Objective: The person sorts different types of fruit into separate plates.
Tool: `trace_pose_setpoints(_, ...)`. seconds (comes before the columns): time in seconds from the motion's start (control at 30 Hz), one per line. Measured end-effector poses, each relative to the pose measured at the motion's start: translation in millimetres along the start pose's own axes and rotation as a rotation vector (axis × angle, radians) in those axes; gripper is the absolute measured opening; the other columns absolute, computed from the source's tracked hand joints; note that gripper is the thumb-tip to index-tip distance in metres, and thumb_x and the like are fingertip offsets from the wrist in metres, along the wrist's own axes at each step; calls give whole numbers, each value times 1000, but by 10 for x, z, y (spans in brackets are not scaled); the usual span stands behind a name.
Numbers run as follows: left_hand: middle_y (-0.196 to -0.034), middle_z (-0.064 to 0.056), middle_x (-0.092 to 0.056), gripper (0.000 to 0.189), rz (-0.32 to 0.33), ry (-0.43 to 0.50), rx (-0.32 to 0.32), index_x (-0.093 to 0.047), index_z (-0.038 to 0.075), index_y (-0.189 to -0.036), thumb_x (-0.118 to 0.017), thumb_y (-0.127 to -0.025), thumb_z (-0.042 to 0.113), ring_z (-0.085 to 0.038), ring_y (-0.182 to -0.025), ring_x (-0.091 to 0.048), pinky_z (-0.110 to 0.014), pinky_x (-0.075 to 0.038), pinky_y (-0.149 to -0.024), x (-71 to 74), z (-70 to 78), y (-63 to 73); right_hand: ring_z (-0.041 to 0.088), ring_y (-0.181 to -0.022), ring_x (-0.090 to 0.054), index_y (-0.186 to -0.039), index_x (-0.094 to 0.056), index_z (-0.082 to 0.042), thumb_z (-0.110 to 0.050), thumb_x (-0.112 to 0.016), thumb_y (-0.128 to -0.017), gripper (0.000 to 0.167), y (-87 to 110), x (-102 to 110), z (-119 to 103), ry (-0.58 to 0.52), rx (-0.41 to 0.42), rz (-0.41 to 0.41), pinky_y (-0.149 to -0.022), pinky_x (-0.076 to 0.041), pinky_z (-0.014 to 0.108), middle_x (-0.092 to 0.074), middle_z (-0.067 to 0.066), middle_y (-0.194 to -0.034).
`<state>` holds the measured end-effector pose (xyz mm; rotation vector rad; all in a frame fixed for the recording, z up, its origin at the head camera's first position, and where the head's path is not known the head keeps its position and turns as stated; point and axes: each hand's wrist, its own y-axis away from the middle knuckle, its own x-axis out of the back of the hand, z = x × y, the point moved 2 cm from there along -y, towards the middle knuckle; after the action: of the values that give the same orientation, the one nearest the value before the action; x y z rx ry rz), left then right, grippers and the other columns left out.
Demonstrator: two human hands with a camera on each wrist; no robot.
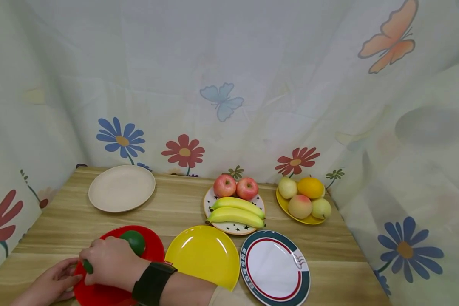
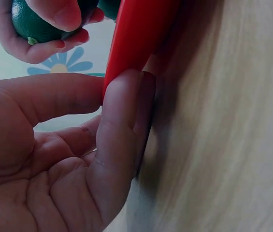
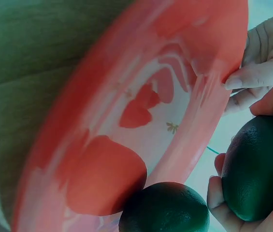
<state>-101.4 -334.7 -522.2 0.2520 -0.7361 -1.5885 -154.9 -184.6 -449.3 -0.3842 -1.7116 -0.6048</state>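
My left hand point(image 1: 52, 281) pinches the rim of a red plate point(image 1: 155, 247) at the front left of the table, thumb on one side and fingers on the other, as the left wrist view shows. Over the plate's left part, my right hand point(image 1: 112, 262) holds a dark green avocado point(image 3: 257, 169), its fingers curled round it. Most of this fruit is hidden by the hand in the head view. A second avocado point(image 1: 134, 242) lies on the plate beyond the right hand. A dark band point(image 1: 153, 282) wraps the right wrist.
Right of the red plate lie a yellow plate point(image 1: 202, 257) and a green-rimmed white plate point(image 1: 275, 267). Behind them, a star-patterned plate point(image 1: 235, 230) bears apples and bananas, and a small yellow plate point(image 1: 284, 206) bears several fruits. A beige plate point(image 1: 122, 189) lies at the back left.
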Motion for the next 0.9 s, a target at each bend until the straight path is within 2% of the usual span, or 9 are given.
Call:
trace_pose_setpoints(0.33,-108,-20,-54,63,-3,4,-24,-16,-15,-139,-55,-94,9,-19,-88,-58,-39,-57,-79,-5,-2,0,-3,-86,-46,-120,-55,-47,-46,-71,-80,44,-37,-96,-7,10,7,-63,-70,-47,19,-54,-24,-106)
trace_pose_setpoints(0.57,-111,-24,-52,66,11,14,13,-16,-13,-141,-57,-93,8,-20,-88,-59,-40,-56,-79,12,-49,-53,-2,-87,-46,-122,-52,-47,-46,-70,-81,45,-49,-147,-21,42,10,-100,-71,-47,20,-52,-23,-104)
trace_pose_setpoints(0.9,-113,-26,-51,62,-1,21,9,-15,-14,-141,-52,-94,4,-21,-91,-59,-41,-56,-80,9,-43,-28,-3,-86,-45,-121,-51,-48,-47,-68,-82,43,-77,-198,-27,72,14,-119,-75,-48,19,-51,-22,-103)
